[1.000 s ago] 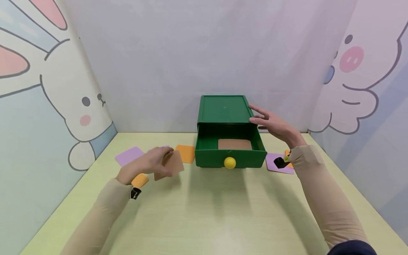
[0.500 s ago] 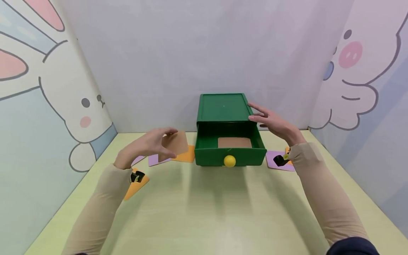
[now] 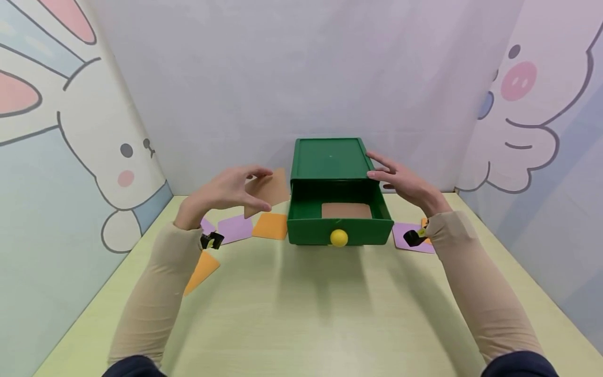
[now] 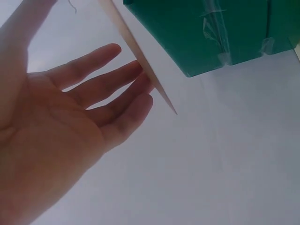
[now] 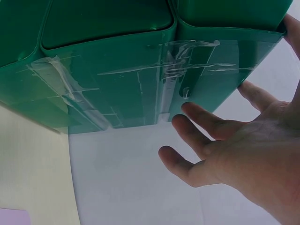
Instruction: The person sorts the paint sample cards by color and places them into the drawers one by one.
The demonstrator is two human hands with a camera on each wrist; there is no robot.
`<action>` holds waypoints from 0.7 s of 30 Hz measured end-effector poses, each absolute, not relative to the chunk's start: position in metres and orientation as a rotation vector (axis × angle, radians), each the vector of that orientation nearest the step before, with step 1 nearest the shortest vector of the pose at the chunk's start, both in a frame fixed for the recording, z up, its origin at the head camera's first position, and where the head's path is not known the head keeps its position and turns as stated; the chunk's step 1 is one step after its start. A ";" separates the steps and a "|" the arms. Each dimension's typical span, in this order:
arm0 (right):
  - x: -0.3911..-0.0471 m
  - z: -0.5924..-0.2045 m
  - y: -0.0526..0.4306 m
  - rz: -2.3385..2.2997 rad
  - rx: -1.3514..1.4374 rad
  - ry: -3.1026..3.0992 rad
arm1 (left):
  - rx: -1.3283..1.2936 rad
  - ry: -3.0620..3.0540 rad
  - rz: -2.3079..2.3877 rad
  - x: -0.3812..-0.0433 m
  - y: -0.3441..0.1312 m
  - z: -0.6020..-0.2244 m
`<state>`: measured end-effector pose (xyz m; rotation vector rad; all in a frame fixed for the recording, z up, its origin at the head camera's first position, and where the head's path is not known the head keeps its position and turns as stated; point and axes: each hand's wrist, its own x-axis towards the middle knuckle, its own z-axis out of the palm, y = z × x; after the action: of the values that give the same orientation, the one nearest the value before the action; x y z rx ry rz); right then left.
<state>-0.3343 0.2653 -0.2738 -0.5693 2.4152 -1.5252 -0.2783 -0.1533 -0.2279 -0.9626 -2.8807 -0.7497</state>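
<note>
A tan card (image 3: 276,187) is being held left of a green drawer box (image 3: 332,158).
It is being gripped between thumb and fingers of the left hand (image 3: 229,188); seemingly light, thin and stiff, it is best being taken by its edges. The box's right side is being touched by the right hand (image 3: 409,184), fingers spread.

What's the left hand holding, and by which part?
The left hand holds a brown card by opposite edges, between thumb and fingertips.
</note>
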 end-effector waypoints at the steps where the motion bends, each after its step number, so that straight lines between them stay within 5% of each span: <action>1: -0.334 -0.274 0.265 -1.526 -0.570 2.415 | -0.964 -2.881 -0.742 -0.278 -0.150 -0.226; 21: -0.332 -0.273 0.265 -1.538 -0.564 2.384 | -1.223 -2.798 -0.643 -0.280 -0.079 -0.212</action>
<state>-0.3324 0.2651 -0.2731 -0.5645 2.3843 -1.5383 -0.2796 -0.0788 -0.2118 -1.2233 -2.7983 -0.6429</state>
